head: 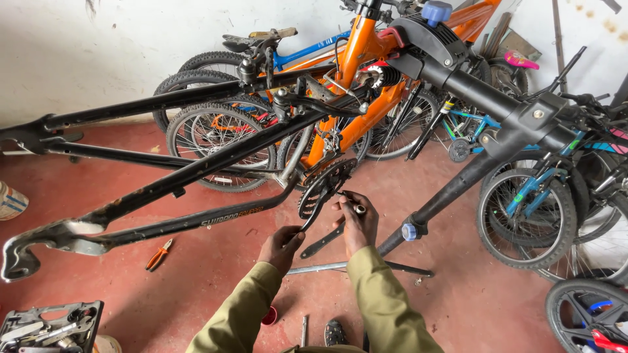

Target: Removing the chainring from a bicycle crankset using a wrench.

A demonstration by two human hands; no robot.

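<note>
A black bicycle frame (196, 170) hangs sideways in a repair stand clamp (425, 39). Its black chainring (325, 185) and crank arm (313, 212) sit at the centre. My left hand (282, 246) is closed around the lower end of that crank arm. My right hand (358, 223) is just right of the chainring, pinching a small metal cylindrical part (360, 209) at the bottom bracket. A second dark crank arm (322, 242) slants between the two hands. Both sleeves are olive green.
The stand's black post (451, 189) slopes down to the right of my hands. Orange pliers (159, 255) and a metal bar (324, 267) lie on the red floor. An open tool case (49, 327) sits bottom left. An orange bicycle (356, 72) and several other bicycles crowd the back and right.
</note>
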